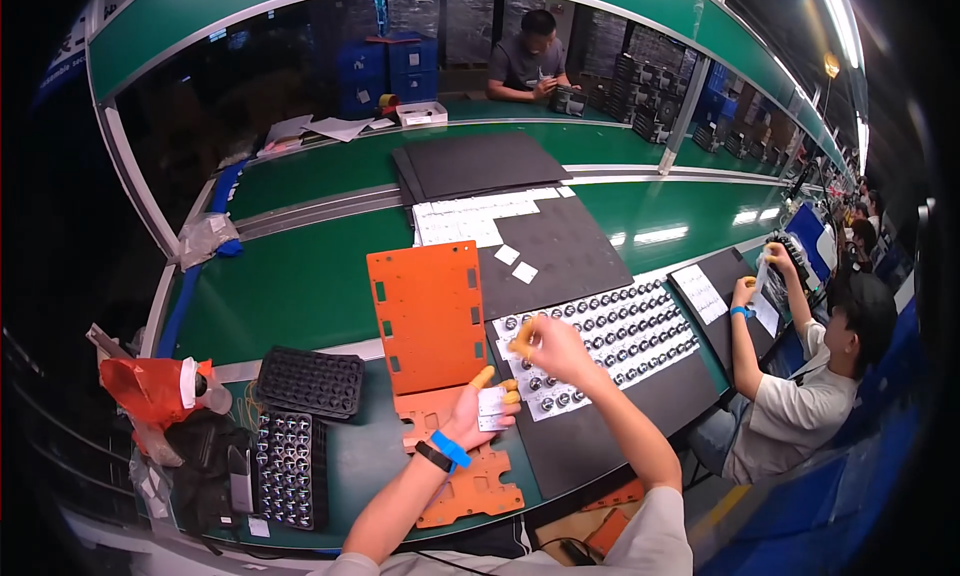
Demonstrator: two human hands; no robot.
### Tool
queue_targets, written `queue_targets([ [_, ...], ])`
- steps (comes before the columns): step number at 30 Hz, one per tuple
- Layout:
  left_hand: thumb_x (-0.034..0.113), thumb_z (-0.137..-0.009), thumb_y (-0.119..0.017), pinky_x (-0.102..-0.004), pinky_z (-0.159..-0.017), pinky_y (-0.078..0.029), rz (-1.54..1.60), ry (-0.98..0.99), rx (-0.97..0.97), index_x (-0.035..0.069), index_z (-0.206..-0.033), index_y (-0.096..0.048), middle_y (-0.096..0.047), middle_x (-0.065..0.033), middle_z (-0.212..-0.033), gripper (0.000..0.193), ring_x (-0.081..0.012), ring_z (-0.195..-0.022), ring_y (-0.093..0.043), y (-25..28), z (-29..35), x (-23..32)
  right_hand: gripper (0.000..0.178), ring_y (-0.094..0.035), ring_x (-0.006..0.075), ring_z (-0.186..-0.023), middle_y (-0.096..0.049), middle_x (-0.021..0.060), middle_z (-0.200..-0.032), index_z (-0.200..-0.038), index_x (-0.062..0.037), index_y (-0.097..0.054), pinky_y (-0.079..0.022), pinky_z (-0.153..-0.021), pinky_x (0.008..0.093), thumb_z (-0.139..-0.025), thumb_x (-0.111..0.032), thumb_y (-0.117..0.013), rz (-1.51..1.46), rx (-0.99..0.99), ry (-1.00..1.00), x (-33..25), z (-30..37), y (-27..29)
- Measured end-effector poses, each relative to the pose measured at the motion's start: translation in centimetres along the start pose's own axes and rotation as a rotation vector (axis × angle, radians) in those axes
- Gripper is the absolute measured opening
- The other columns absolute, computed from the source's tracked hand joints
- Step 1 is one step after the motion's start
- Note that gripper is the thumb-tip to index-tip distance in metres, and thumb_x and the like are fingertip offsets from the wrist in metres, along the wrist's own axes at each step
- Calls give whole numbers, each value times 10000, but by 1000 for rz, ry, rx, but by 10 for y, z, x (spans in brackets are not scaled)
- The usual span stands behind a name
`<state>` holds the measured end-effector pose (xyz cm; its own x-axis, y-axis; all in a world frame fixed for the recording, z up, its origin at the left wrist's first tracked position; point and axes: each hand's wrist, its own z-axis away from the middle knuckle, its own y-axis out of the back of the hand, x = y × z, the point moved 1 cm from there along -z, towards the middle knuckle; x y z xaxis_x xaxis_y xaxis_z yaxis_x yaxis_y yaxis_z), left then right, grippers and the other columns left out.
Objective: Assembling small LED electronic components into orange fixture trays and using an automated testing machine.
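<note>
My left hand [475,416], with yellow finger covers and a blue wrist strap [450,448], grips a small stack of white square pieces [491,408] above the lower orange fixture [482,494]. Behind it stands an upright orange panel [425,316] with slots. My right hand [556,350], also in yellow finger covers, is pinched over the left end of several rows of round dark-and-silver parts [622,338]. These sit on white squares on a black board [590,456]. Whatever is between the right fingertips is too small to make out.
Left of the fixture are a black tray of round silver parts [286,466] and another black tray [312,381]. Two loose white squares [524,272] lie on the farther black board [560,236]. A co-worker [810,376] sits at right; another person [530,61] works across the bench.
</note>
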<state>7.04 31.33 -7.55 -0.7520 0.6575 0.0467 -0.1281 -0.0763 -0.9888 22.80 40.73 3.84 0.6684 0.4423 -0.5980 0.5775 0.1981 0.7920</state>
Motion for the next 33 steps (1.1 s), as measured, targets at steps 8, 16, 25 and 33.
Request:
queue_targets([
  [8,385,-1093,-420,-234,-431,-258,-109,41,9,104,-823,-458,-354,18,-661,391,-81,-493,-323,-14,0,-9,138,-695,340,-897,-707,155,-939,-860,-61,-719,-532,-792,470,-820,-192,-734,302,574,-118,149,-134,-42],
  [16,437,-1078,-421,-244,-437,-281,-92,-5,63,51,-939,-534,-418,-12,-711,426,-102,-527,-367,-19,-1,-11,128,-684,343,-842,-699,141,-868,-833,-48,-699,-518,-742,486,-807,-163,-750,196,499,30,130,-124,-25],
  [25,761,-958,-365,-280,-556,-476,-267,-151,123,16,-1374,-550,-680,-140,-1167,873,-280,-1021,-679,-21,3,-5,175,-674,234,-854,-691,99,-894,-960,-16,-688,-539,-798,353,-855,-127,-774,-219,-315,286,-16,20,31],
  [33,453,-1063,-417,-253,-431,-287,-46,1,2,64,-886,-514,-392,-15,-702,438,-123,-563,-380,-15,2,-6,210,-725,331,-781,-741,154,-828,-913,-37,-744,-561,-706,434,-852,-237,-758,90,315,-2,69,-109,-7],
])
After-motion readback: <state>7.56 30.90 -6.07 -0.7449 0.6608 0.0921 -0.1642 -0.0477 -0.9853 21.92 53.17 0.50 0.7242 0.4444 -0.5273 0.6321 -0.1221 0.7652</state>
